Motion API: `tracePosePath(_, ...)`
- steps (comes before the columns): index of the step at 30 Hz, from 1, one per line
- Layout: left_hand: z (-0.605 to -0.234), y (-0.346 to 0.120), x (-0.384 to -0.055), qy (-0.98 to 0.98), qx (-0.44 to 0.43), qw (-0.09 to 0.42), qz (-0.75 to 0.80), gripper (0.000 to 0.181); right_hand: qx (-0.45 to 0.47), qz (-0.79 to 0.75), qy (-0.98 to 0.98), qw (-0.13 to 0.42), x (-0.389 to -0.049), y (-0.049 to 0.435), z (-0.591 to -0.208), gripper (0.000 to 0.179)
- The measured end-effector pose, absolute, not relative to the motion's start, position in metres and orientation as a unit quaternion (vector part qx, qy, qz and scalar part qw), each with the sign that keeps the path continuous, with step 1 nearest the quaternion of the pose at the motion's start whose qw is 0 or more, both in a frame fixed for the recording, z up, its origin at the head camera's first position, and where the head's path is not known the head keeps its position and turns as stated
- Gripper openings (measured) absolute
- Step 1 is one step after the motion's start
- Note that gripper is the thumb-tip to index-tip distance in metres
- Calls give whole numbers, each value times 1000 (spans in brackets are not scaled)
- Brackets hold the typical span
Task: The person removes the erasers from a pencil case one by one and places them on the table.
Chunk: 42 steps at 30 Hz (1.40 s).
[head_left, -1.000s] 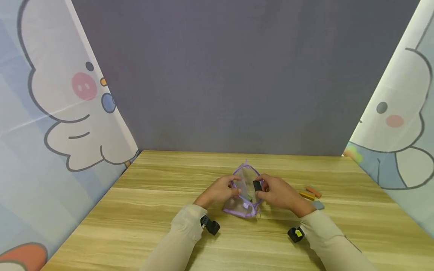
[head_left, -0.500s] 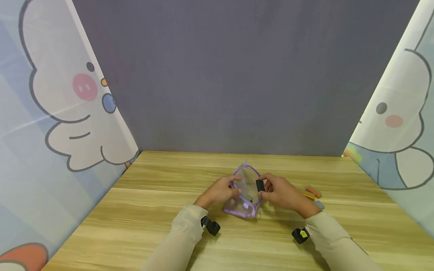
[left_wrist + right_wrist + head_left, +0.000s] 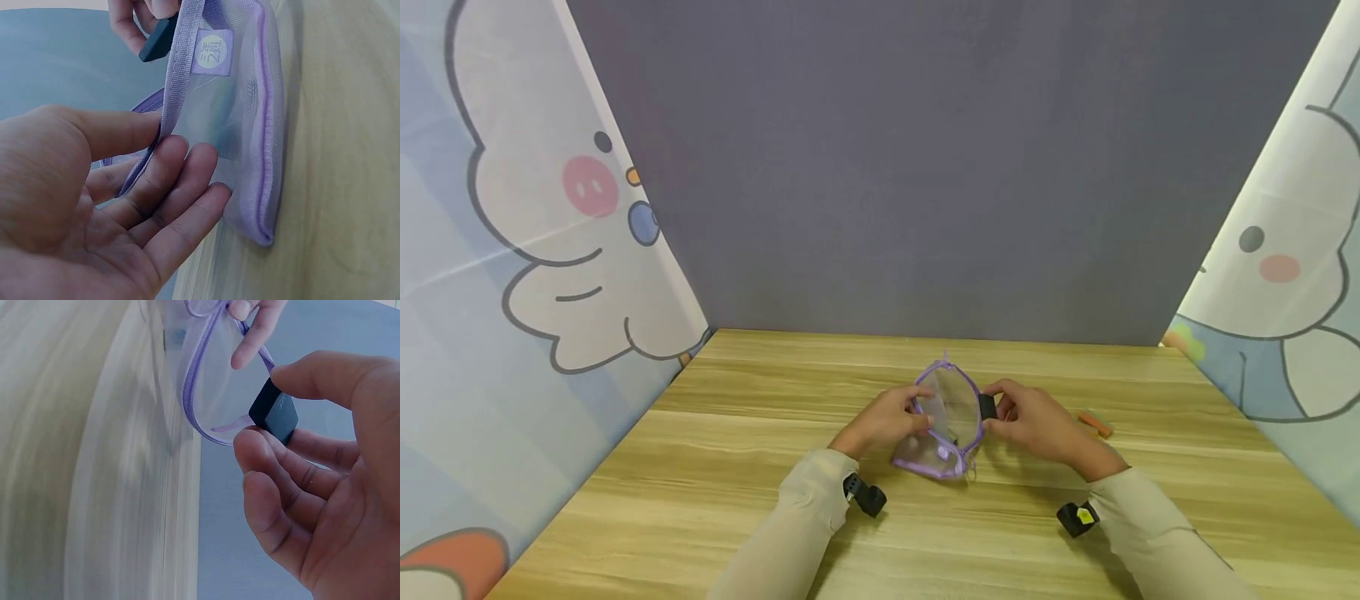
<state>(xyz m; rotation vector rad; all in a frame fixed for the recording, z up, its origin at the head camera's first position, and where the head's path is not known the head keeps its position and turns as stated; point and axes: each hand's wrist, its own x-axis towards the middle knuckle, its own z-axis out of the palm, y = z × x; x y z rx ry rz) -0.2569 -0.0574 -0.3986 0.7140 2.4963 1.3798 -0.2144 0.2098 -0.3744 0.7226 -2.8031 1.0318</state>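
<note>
A see-through mesh zip pouch (image 3: 928, 457) with purple edging stands on the table, its mouth spread wide. My left hand (image 3: 891, 421) pinches the left rim of that mouth between thumb and fingers; a purple label (image 3: 212, 52) shows on the mesh. Through the mesh, something greenish (image 3: 222, 109) appears blurred inside. My right hand (image 3: 1033, 421) holds a small black rectangular block (image 3: 275, 412) between thumb and fingertips. In the head view the block lies at the pouch's right rim; whether it touches the rim I cannot tell.
An orange stick-like block (image 3: 1095, 424) lies on the wooden table (image 3: 700, 500) to the right, behind my right hand. A sliver of yellow shows beside it, mostly covered by the wrist. A grey panel (image 3: 880, 167) rises at the table's far edge.
My right hand has shifted to the right with the black block, from over the pouch's mouth to its right rim. The wrist now covers the grey piece and most of the yellow one.
</note>
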Motion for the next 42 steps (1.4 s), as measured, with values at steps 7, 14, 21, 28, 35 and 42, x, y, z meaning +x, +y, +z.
tracePosePath(7, -399, -58, -257, 842, 242, 102, 472, 48, 230, 338, -912, 27, -213, 214, -371, 44)
tracePosePath(14, -401, -58, -258, 841, 239, 108, 474, 48, 225, 332, -916, 28, -212, 217, -366, 44)
tracePosePath(21, -402, -59, -259, 839, 247, 108, 472, 48, 219, 313, -924, 34, -213, 222, -363, 41)
tracePosePath(28, -400, -58, -258, 846, 248, 106, 461, 49, 226, 311, -922, 49, -213, 226, -361, 42)
tracePosePath(35, -399, -57, -257, 851, 251, 95, 452, 50, 226, 301, -925, 48, -211, 229, -357, 43)
tracePosePath(42, -401, -57, -256, 851, 250, 91, 452, 51, 211, 293, -932, 38, -203, 233, -356, 44)
